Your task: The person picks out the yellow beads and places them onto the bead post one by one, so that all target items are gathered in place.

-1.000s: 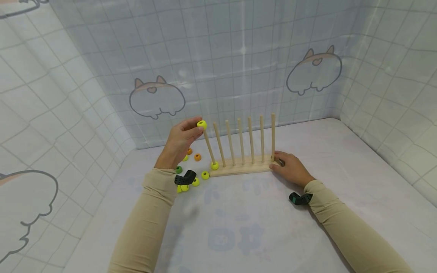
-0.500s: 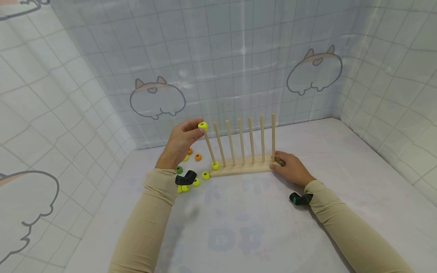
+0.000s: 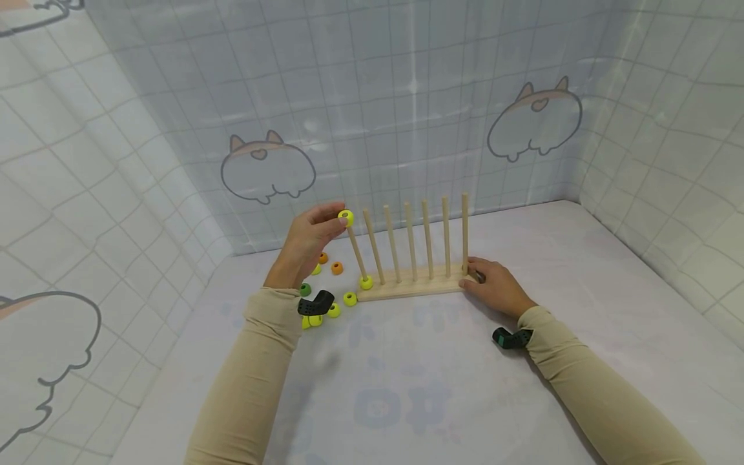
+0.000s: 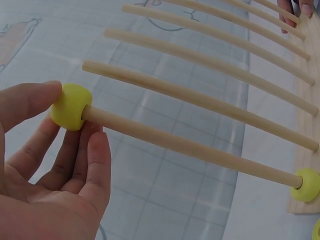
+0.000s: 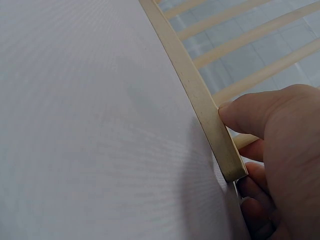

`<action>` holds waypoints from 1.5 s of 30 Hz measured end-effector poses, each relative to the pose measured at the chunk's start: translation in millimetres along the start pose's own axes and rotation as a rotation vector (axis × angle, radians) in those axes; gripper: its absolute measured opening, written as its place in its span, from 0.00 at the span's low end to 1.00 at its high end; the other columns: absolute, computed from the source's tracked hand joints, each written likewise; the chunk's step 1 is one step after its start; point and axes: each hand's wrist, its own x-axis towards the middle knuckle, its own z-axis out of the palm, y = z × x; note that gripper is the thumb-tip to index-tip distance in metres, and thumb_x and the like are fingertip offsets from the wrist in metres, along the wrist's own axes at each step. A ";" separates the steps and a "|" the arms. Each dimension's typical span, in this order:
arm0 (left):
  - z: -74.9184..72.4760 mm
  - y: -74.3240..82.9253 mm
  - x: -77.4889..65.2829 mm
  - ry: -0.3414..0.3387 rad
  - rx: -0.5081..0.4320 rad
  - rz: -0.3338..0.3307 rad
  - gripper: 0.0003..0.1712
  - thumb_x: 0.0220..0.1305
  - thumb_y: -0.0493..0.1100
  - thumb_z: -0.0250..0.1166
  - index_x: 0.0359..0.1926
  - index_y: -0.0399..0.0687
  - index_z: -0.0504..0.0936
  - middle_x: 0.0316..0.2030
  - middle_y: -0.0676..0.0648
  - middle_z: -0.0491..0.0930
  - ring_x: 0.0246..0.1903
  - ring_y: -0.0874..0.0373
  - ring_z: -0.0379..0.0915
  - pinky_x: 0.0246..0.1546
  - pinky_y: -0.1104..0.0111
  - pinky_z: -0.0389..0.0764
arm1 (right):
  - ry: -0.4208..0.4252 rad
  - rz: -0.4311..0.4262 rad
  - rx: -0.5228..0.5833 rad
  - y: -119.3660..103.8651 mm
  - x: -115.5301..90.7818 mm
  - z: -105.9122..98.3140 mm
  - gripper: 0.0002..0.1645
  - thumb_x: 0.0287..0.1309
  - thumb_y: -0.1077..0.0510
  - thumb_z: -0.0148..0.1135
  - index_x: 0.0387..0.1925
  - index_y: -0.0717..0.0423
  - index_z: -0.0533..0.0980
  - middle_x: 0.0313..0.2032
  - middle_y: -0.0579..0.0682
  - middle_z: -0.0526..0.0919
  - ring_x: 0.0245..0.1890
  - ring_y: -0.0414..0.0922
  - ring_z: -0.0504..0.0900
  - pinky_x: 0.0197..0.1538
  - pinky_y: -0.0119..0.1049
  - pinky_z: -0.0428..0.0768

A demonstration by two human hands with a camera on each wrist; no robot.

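Observation:
My left hand (image 3: 310,236) pinches a yellow bead (image 4: 71,106) between thumb and fingers at the top of the leftmost wooden peg (image 4: 190,147). The peg's tip enters the bead's hole. A second yellow bead (image 3: 365,282) sits at the foot of that same peg. Several more upright pegs, all bare, stand in a row along the wooden base (image 3: 418,282). At the base's right end my right hand (image 3: 493,284) grips the wood, thumb (image 5: 242,112) on its edge beside the last peg and fingers curled round the far side, partly hidden.
Loose beads lie left of the base: a yellow bead (image 3: 349,298) near its corner, an orange bead (image 3: 336,268), a green bead (image 3: 305,289) and several others, some partly behind the left wrist. A tiled-pattern backdrop (image 3: 378,116) rises behind the pale tabletop (image 3: 407,361).
The pinched yellow bead has come down slightly and to the right onto the tip of the leftmost peg, along with the left hand. The right hand and base have stayed put.

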 end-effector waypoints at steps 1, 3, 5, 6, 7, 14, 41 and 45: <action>0.0 -0.4 0.0 0.001 0.002 0.001 0.25 0.68 0.36 0.67 0.64 0.41 0.74 0.61 0.44 0.72 0.60 0.50 0.71 0.63 0.65 0.72 | -0.001 0.001 0.000 -0.1 -0.1 0.1 0.29 0.66 0.53 0.65 0.63 0.67 0.75 0.69 0.62 0.68 0.68 0.64 0.65 0.69 0.60 0.63; -0.2 -1.2 0.0 0.004 0.007 -0.001 0.25 0.67 0.37 0.67 0.64 0.41 0.74 0.61 0.43 0.73 0.61 0.51 0.71 0.63 0.65 0.72 | -0.002 0.003 0.000 -0.3 -0.4 0.4 0.29 0.66 0.53 0.65 0.63 0.67 0.75 0.69 0.62 0.69 0.68 0.64 0.65 0.69 0.60 0.63; -0.5 -1.7 -0.4 0.007 0.014 -0.004 0.25 0.67 0.38 0.68 0.64 0.41 0.75 0.61 0.43 0.73 0.61 0.52 0.71 0.64 0.65 0.72 | -0.004 0.004 -0.001 -0.5 -0.6 0.5 0.29 0.66 0.53 0.65 0.63 0.67 0.75 0.69 0.62 0.69 0.68 0.64 0.65 0.69 0.60 0.63; -0.6 -1.7 -0.8 0.008 0.019 -0.006 0.25 0.67 0.38 0.68 0.64 0.41 0.75 0.61 0.43 0.73 0.61 0.52 0.71 0.64 0.65 0.71 | -0.004 0.003 -0.001 -0.6 -0.5 0.5 0.29 0.66 0.53 0.65 0.63 0.67 0.75 0.69 0.63 0.68 0.68 0.64 0.65 0.69 0.60 0.63; -0.9 -1.7 -1.1 0.010 0.019 -0.006 0.25 0.67 0.38 0.68 0.64 0.41 0.75 0.61 0.43 0.74 0.61 0.52 0.71 0.64 0.65 0.71 | -0.005 0.003 -0.002 -0.6 -0.5 0.4 0.29 0.66 0.53 0.65 0.63 0.67 0.75 0.69 0.62 0.68 0.68 0.64 0.65 0.69 0.60 0.63; -2.5 -1.2 -3.3 0.016 0.028 -0.010 0.26 0.67 0.39 0.68 0.64 0.41 0.75 0.60 0.43 0.75 0.61 0.51 0.71 0.65 0.64 0.71 | -0.006 0.006 -0.010 -1.0 0.5 -0.5 0.29 0.67 0.53 0.64 0.63 0.66 0.74 0.69 0.62 0.68 0.69 0.64 0.64 0.69 0.61 0.62; -55.2 -70.6 -77.2 0.150 -0.029 -0.051 0.27 0.68 0.39 0.67 0.64 0.35 0.71 0.56 0.42 0.76 0.61 0.47 0.73 0.59 0.69 0.76 | -0.016 0.025 -0.014 -1.2 1.6 -0.6 0.30 0.67 0.53 0.64 0.64 0.66 0.73 0.70 0.61 0.68 0.69 0.63 0.64 0.70 0.59 0.62; -59.8 -81.4 -81.4 0.170 -0.067 -0.090 0.29 0.69 0.38 0.67 0.66 0.35 0.69 0.56 0.44 0.76 0.60 0.50 0.74 0.59 0.69 0.76 | -0.017 0.027 -0.014 -3.4 0.8 -1.3 0.30 0.67 0.53 0.64 0.64 0.67 0.73 0.70 0.62 0.67 0.69 0.63 0.63 0.70 0.59 0.62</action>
